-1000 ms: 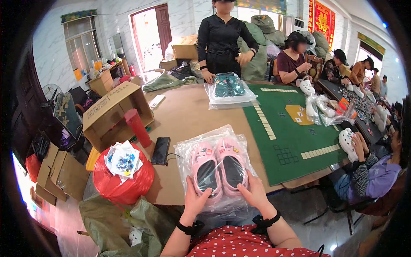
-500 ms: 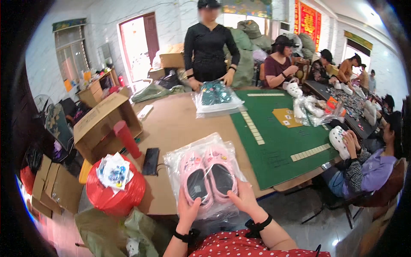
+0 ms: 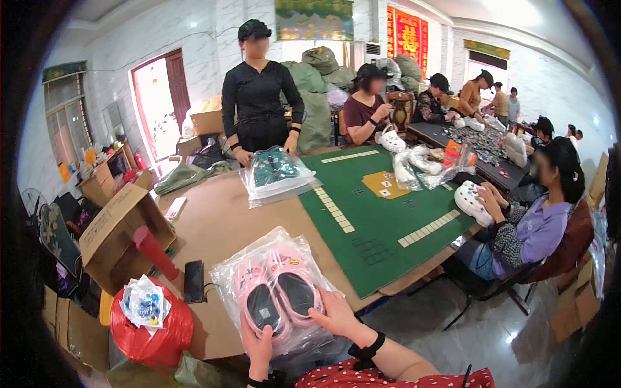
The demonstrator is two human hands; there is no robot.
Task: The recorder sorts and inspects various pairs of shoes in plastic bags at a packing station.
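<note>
A pair of pink clogs (image 3: 284, 266) with small charms on the toes lies in a clear plastic bag (image 3: 223, 266) at the near edge of the table. My left hand (image 3: 259, 348) grips the heel end of the left clog through the bag, thumb on top. On the other side, my right hand (image 3: 336, 315) holds the right clog's heel, its thumb also over the plastic. The undersides of the clogs and most of my fingers beneath are hidden. A black phone (image 3: 194, 281) with a cable rests left of the bag.
Left stand an open cardboard box (image 3: 123, 226), a red tube (image 3: 155, 252) and a red roll of plastic twine (image 3: 152, 333) topped with packets. Across the table, a person handles bagged dark-green shoes (image 3: 275, 169). Right is a green mat (image 3: 369, 249); a seated person there holds a white clog (image 3: 471, 202).
The view has turned to the right and tipped up a little, so the room sits further left in it. Both my hands keep hold of the bagged clogs.
</note>
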